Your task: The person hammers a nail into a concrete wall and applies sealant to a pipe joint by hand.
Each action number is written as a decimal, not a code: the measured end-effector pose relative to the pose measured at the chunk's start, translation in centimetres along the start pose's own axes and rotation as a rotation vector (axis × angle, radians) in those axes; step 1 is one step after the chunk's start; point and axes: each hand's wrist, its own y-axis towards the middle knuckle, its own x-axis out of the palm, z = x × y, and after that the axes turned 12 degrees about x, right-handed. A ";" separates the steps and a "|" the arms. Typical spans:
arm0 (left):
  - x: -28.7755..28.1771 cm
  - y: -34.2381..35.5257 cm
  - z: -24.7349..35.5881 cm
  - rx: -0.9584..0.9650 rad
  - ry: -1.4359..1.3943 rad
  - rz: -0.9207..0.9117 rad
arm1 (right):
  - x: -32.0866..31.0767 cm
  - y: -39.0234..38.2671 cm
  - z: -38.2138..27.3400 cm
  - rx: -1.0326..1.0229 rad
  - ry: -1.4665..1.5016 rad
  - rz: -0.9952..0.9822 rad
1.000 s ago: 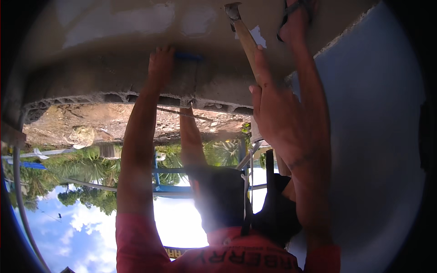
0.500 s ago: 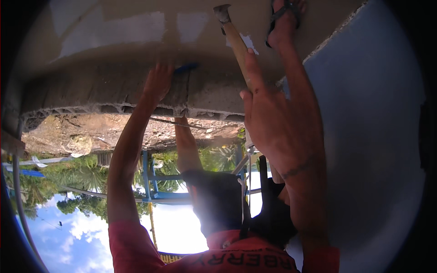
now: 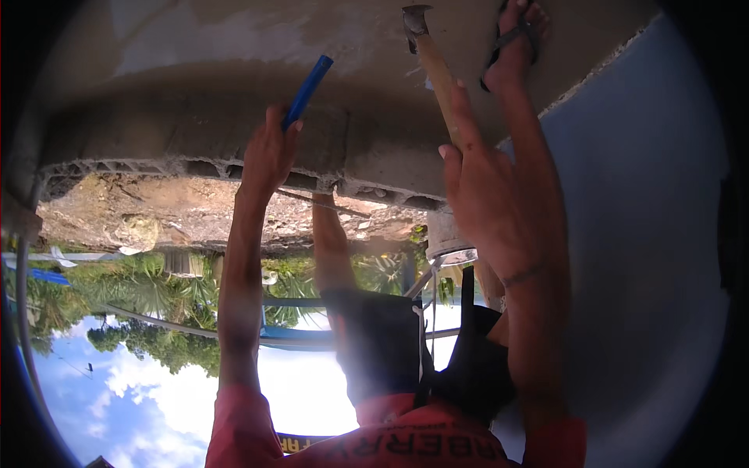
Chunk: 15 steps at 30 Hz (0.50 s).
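Observation:
My left hand (image 3: 267, 152) grips a short blue rod or pipe (image 3: 308, 87), which points up and right over the grey concrete ledge (image 3: 156, 132). My right hand (image 3: 488, 195) holds a hammer by its wooden handle (image 3: 437, 74), its metal head (image 3: 415, 23) toward the top of the view. Behind the hammer, my sandalled foot (image 3: 511, 54) stands on the wet-looking concrete surface (image 3: 195, 39). The ledge has a rough lip of hollow blocks (image 3: 203, 168).
A smooth grey wall (image 3: 632, 234) borders the right. Beyond the ledge are rubble ground (image 3: 140, 207), a metal bar (image 3: 355, 210), a bucket (image 3: 445, 238), blue framework (image 3: 292, 335) and bent pipes (image 3: 164, 320). My other leg (image 3: 328, 234) shows below the ledge, with plants behind.
My left hand has brought the blue piece up from lying low along the ledge to a steep slant. My right hand and hammer have shifted slightly rightward since half a second ago.

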 end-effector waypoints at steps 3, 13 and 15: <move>-0.3 0.1 -0.6 -0.145 -0.047 -0.150 | -0.3 -0.4 -0.7 0.023 -0.103 0.057; 5.8 0.5 -2.3 -0.005 0.133 -0.261 | 0.1 0.1 -1.1 0.135 -0.163 -0.055; 7.0 0.5 -2.8 0.022 0.165 -0.284 | 0.5 0.5 -0.7 0.152 -0.101 -0.094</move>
